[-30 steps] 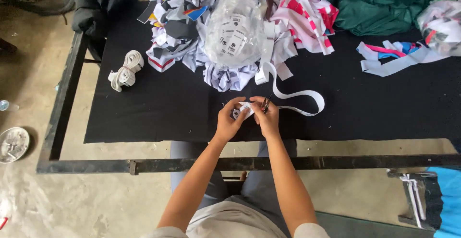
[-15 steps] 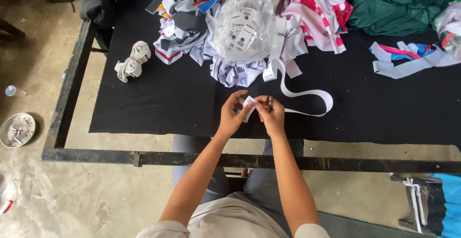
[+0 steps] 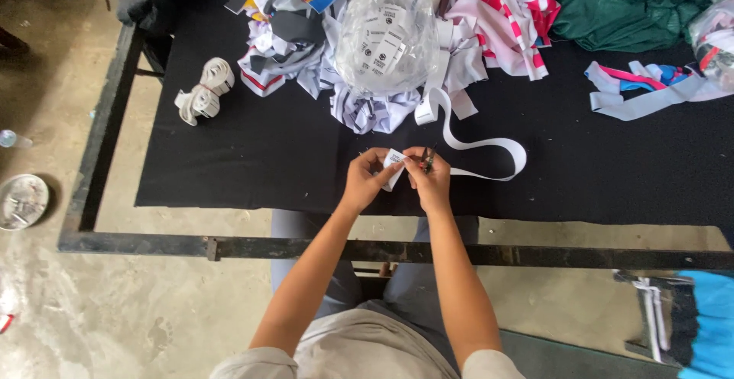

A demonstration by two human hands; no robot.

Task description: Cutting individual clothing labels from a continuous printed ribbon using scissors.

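Black table cloth (image 3: pixel 252 157), concrete floor (image 3: pixel 115 310)

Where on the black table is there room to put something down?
Bare black cloth lies between the white rolls and the left hand. More lies right of the white strip's loop, below the grey strips. The back edge is crowded with the scrap pile and plastic bag.

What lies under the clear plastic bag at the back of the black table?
The clear plastic bag, holding small white tags, sits on a heap of fabric scraps in grey, white and red. A white strip trails out from that heap toward the hands. What lies directly beneath the bag is covered.
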